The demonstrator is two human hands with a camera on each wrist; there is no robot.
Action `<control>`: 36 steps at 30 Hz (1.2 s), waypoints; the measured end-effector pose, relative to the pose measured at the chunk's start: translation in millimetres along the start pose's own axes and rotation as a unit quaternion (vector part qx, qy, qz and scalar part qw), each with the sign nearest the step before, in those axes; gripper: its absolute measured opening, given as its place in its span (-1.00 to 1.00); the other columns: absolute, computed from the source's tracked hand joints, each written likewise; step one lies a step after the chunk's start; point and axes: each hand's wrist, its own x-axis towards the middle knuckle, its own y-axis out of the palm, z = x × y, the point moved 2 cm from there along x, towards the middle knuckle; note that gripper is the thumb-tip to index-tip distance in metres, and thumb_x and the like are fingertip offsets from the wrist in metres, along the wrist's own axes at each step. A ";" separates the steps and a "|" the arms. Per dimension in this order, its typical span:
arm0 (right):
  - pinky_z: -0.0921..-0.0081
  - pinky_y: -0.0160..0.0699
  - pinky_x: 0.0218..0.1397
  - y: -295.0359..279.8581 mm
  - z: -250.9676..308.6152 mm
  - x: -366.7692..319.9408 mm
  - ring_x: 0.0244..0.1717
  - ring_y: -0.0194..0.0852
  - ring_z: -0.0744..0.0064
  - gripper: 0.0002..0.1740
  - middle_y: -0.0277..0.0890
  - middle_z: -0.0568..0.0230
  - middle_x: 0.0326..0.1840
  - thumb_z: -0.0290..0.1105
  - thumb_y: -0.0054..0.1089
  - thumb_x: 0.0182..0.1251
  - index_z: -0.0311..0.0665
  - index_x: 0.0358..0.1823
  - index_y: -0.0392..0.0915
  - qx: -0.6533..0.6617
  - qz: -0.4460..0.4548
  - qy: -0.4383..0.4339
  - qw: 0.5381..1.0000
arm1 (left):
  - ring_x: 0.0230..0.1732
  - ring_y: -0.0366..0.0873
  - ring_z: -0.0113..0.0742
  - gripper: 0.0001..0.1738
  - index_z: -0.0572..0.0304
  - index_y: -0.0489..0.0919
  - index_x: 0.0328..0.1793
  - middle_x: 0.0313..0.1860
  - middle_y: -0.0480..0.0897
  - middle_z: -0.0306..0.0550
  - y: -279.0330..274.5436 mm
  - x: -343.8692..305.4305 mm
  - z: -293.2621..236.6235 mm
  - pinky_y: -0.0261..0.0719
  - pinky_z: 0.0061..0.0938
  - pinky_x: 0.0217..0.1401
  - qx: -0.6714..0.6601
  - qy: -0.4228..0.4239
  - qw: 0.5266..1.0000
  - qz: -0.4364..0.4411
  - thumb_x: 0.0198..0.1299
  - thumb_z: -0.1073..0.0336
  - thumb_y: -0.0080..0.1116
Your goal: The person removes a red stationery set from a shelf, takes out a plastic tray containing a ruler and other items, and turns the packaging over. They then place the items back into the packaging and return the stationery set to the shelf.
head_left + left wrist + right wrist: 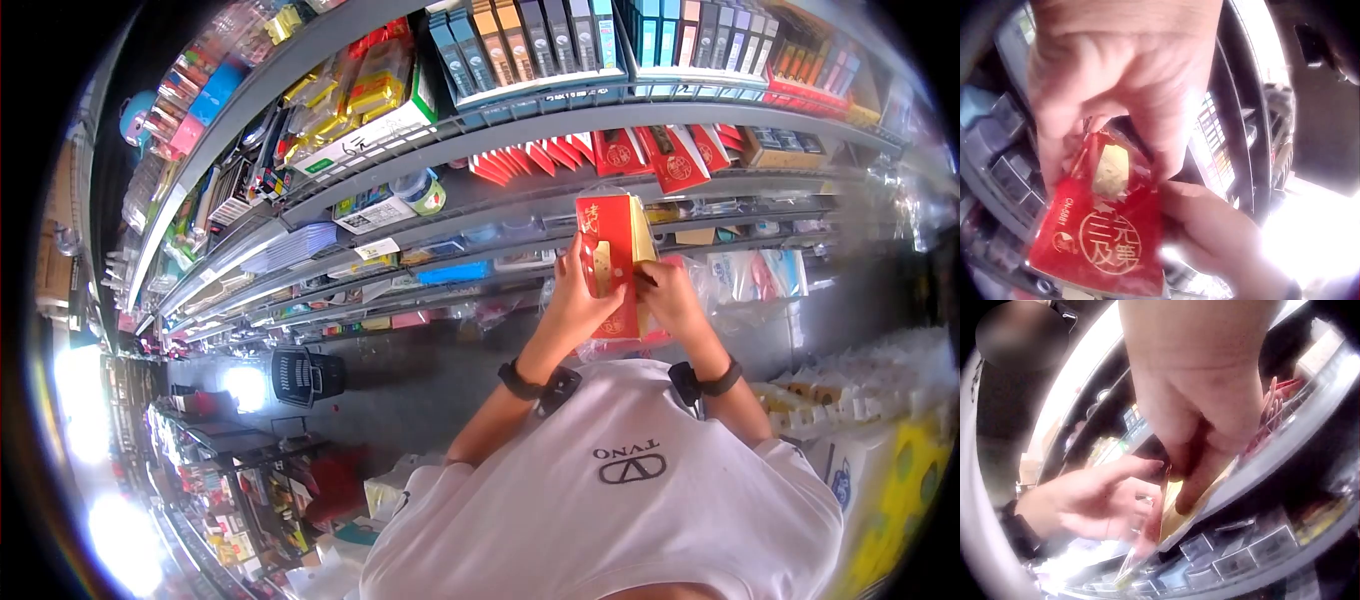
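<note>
In the head view a red packet (622, 222) with gold characters and a pale yellow side stands in front of the chest. The left hand (585, 297) grips its left side, thumb across the front. At its right side the right hand (672, 298) has its fingers bent against the yellow part. Up close in the left wrist view, the packet (1104, 244) shows a gold circle of characters and a cut-out window, held between the fingers and thumb of the left hand (1116, 81). In the right wrist view the right hand (1200, 419) has fingertips at the yellow part (1175, 515).
Shelves hold boxed goods (580, 45) above and a row of red packets (680, 155) behind the hands. A white box of gold-wrapped items (375, 125) is at the upper left. A black basket (308, 377) stands on the floor; white and yellow bags (905, 480) lie at the right.
</note>
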 end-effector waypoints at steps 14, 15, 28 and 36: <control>0.48 0.66 -0.03 4.5 -24.8 1.5 -0.11 0.67 0.45 -0.65 0.68 0.11 -0.05 -0.64 0.06 0.43 -0.45 0.22 0.53 0.194 -0.007 -0.059 0.979 | 0.11 0.59 -0.38 -0.24 0.29 0.17 0.55 0.23 0.50 -0.01 0.6 4.6 38.0 0.63 -0.42 0.10 -0.200 -0.054 0.978 0.022 0.33 0.35 0.33; 0.47 0.66 -0.02 4.1 -26.2 1.4 -0.10 0.67 0.45 -0.66 0.68 0.13 -0.04 -0.62 0.07 0.45 -0.44 0.22 0.54 0.216 0.002 -0.061 0.974 | 0.09 0.59 -0.41 -0.29 0.29 0.22 0.52 0.20 0.53 -0.05 0.7 4.7 38.0 0.63 -0.43 0.10 -0.230 -0.068 0.970 0.025 0.34 0.37 0.32; 0.47 0.63 0.04 -26.4 13.4 -13.6 0.01 0.63 0.44 -0.60 0.66 0.15 0.07 -0.34 0.23 0.51 -0.43 0.24 0.52 0.386 0.048 0.025 0.921 | 0.12 0.62 -0.45 -0.54 0.24 0.36 0.35 0.14 0.63 -0.11 -29.9 6.8 4.6 0.63 -0.45 0.13 -0.405 -0.094 0.907 0.062 0.38 0.45 0.22; 0.46 0.54 0.10 -20.7 28.4 -21.3 0.02 0.57 0.49 -0.57 0.63 0.24 0.01 -0.49 0.44 0.29 -0.36 0.13 0.47 0.347 0.039 -0.024 0.937 | 0.05 0.67 -0.42 -0.54 0.29 0.42 0.24 0.05 0.70 -0.04 -37.5 -0.3 -45.6 0.66 -0.44 0.04 -0.334 -0.021 0.941 0.045 0.29 0.39 0.33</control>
